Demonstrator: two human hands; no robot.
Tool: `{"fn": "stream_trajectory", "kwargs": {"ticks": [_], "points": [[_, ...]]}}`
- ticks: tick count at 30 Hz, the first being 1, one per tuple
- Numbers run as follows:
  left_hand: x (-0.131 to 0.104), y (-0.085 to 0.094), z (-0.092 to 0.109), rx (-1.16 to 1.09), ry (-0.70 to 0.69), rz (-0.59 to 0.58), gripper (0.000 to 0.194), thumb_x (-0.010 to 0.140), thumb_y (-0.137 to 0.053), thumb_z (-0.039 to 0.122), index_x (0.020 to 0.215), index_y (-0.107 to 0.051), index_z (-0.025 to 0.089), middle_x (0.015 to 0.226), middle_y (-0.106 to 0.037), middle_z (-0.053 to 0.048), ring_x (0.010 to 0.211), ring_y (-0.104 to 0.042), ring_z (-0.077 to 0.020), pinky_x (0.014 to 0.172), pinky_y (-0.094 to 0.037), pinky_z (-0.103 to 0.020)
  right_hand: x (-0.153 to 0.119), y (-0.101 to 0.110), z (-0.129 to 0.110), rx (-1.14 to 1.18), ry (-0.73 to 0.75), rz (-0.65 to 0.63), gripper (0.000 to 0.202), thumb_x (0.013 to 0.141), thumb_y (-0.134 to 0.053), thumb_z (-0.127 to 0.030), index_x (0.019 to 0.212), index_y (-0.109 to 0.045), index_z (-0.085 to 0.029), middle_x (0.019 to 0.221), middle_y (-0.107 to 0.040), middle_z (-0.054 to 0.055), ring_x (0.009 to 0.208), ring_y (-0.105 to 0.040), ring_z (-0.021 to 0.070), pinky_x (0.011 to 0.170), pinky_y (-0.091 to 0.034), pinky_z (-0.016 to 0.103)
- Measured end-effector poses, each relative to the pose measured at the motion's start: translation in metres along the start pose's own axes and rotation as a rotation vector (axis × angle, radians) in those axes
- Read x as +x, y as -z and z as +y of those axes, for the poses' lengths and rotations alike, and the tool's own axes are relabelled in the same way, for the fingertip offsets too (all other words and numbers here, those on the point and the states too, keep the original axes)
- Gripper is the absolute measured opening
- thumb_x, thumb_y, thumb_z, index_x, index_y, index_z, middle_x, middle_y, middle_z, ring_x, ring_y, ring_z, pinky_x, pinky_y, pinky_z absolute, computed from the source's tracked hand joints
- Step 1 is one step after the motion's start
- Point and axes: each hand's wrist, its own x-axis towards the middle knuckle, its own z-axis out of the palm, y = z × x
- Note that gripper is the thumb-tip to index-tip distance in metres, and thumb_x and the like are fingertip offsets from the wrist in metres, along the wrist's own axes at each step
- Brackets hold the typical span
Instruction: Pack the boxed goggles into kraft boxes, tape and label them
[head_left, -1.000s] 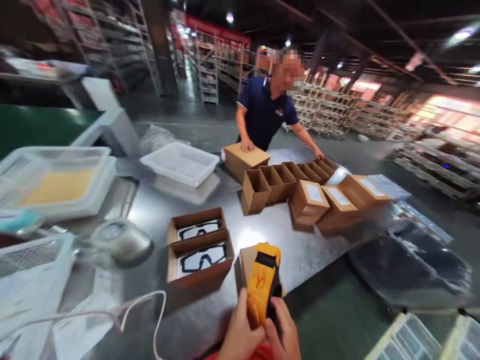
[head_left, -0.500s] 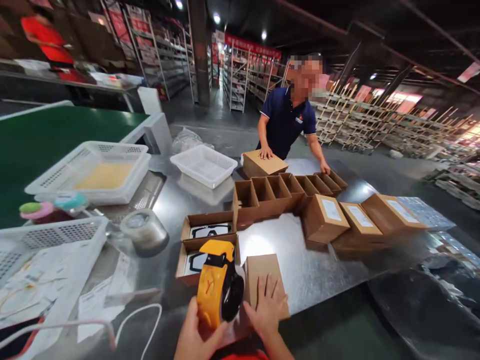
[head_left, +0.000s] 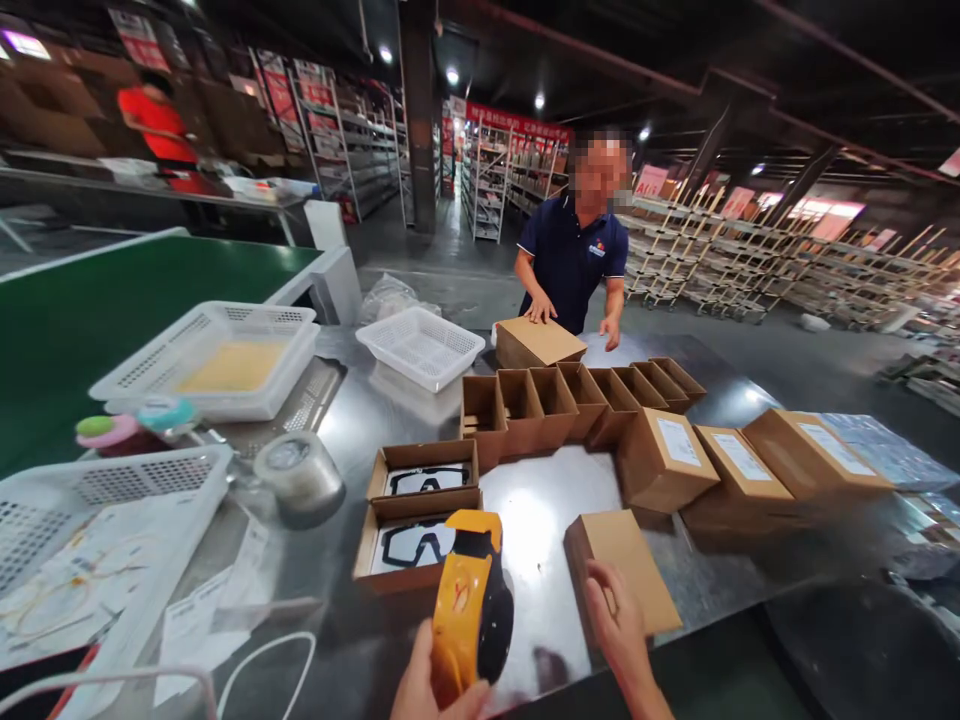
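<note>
A: Where is the yellow dispenser (head_left: 459, 612)?

B: In the person's left grip (head_left: 429, 690), above the near part of the bench (head_left: 536, 570). Two open boxes (head_left: 420, 455) showing dark-framed eyewear lie at its eleven o'clock, the closed carton (head_left: 634, 560) at its three.

A: And the grips themselves?

B: The left one pinches the dispenser's lower end between thumb and fingers. The right grip (head_left: 619, 622) is loosely spread with half-bent fingers, holding nothing, at the carton's seven o'clock; whether it touches the cardboard cannot be told.

A: How should the dispenser handle?

B: Its glossy shell looks like hard plastic: stiff, fairly light, perhaps a little slippery, and unlikely to break from a firm squeeze. The round black side may add weight toward three o'clock and tug the wrist that way.

A: Best hold?

B: Probably around the lower yellow body, toward six o'clock, fingers clear of the black-banded head at twelve, which could carry a cutting edge.
</note>
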Motion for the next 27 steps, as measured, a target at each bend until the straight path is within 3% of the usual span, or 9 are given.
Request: {"fn": "stream_trajectory", "kwargs": {"ticks": [3, 5, 7, 11, 13, 16, 20, 23, 27], "points": [[0.002, -0.011, 0.002, 0.123, -0.063, -0.071, 0.063, 0.059, -0.073, 0.038, 0.114, -0.05, 0.016, 0.096, -0.073, -0.014, 0.087, -0.069, -0.0303, 0.079, -0.056, -0.037, -0.044, -0.04, -0.047, 0.363, 0.043, -0.253, 0.041, 0.082, -0.052, -0.063, 0.09, -0.074, -0.028, 0.093, -0.073, 0.011, 0.095, -0.068, 0.0323, 0.087, -0.055, 0.048], [0.003, -0.015, -0.003, 0.21, -0.088, -0.173, 0.053, 0.066, -0.067, 0.037, 0.112, -0.052, 0.016, 0.088, -0.073, -0.011, 0.078, -0.069, -0.0277, 0.071, -0.056, -0.035, -0.067, -0.068, -0.068, 0.524, -0.076, -0.348, 0.05, 0.071, -0.067, -0.066, 0.102, -0.072, -0.027, 0.099, -0.073, 0.011, 0.095, -0.068, 0.0333, 0.085, -0.056, 0.048], [0.005, -0.015, -0.009, 0.32, -0.14, -0.292, 0.053, 0.068, -0.065, 0.032, 0.117, -0.055, 0.017, 0.099, -0.073, -0.013, 0.088, -0.069, -0.0285, 0.077, -0.057, -0.034, -0.076, -0.085, -0.078, 0.687, -0.201, -0.384, 0.062, 0.065, -0.072, -0.068, 0.106, -0.071, -0.023, 0.097, -0.074, 0.012, 0.09, -0.069, 0.0324, 0.082, -0.057, 0.046], [0.017, -0.008, -0.002, 0.656, -0.295, -0.527, 0.07, 0.068, -0.064, 0.025, 0.137, -0.051, 0.018, 0.138, -0.058, -0.016, 0.127, -0.055, -0.0303, 0.105, -0.047, -0.036, -0.061, -0.08, -0.08, 0.843, -0.341, -0.351, 0.06, 0.064, -0.077, -0.064, 0.1, -0.07, -0.016, 0.095, -0.074, 0.013, 0.088, -0.069, 0.0296, 0.08, -0.056, 0.041], [0.032, -0.002, 0.015, 0.869, -0.354, -0.49, 0.066, 0.079, -0.056, 0.028, 0.143, -0.046, 0.016, 0.149, -0.047, -0.016, 0.137, -0.045, -0.0297, 0.111, -0.041, -0.04, -0.05, -0.072, -0.072, 0.838, -0.395, -0.3, 0.061, 0.064, -0.075, -0.066, 0.098, -0.07, -0.016, 0.091, -0.074, 0.013, 0.086, -0.069, 0.0297, 0.075, -0.056, 0.04], [0.067, 0.008, 0.043, 1.215, -0.451, -0.281, 0.059, 0.087, -0.048, 0.023, 0.144, -0.043, 0.012, 0.155, -0.037, -0.019, 0.144, -0.033, -0.0324, 0.118, -0.027, -0.051, -0.038, -0.07, -0.048, 0.714, -0.41, -0.162, 0.059, 0.065, -0.072, -0.066, 0.097, -0.068, -0.017, 0.089, -0.074, 0.012, 0.084, -0.069, 0.0307, 0.071, -0.056, 0.04], [0.1, 0.023, 0.055, 1.496, -0.352, -0.393, 0.047, 0.086, -0.038, 0.005, 0.127, -0.06, 0.012, 0.126, -0.066, -0.019, 0.12, -0.06, -0.0315, 0.104, -0.042, -0.05, -0.031, -0.081, 0.003, 0.218, -0.402, -0.207, 0.042, 0.065, -0.069, -0.046, 0.095, -0.066, -0.018, 0.088, -0.075, 0.011, 0.084, -0.07, 0.0318, 0.071, -0.054, 0.038], [0.094, 0.032, 0.046, 1.502, -0.289, -0.478, 0.05, 0.086, -0.03, 0.0, 0.113, -0.069, 0.015, 0.11, -0.073, -0.015, 0.103, -0.069, -0.0276, 0.089, -0.052, -0.04, -0.031, -0.09, 0.038, -0.124, -0.344, -0.297, 0.047, 0.068, -0.061, -0.03, 0.112, -0.063, -0.014, 0.095, -0.075, 0.015, 0.089, -0.071, 0.0345, 0.075, -0.053, 0.041], [0.07, 0.051, 0.01, 1.479, -0.235, -0.579, 0.051, 0.082, -0.034, 0.001, 0.113, -0.07, 0.02, 0.109, -0.074, -0.014, 0.105, -0.069, -0.0301, 0.09, -0.052, -0.042, -0.029, -0.102, 0.066, -0.457, -0.137, -0.238, 0.052, 0.067, -0.057, -0.015, 0.119, -0.064, -0.012, 0.109, -0.072, 0.02, 0.099, -0.068, 0.0384, 0.089, -0.048, 0.047]]}}
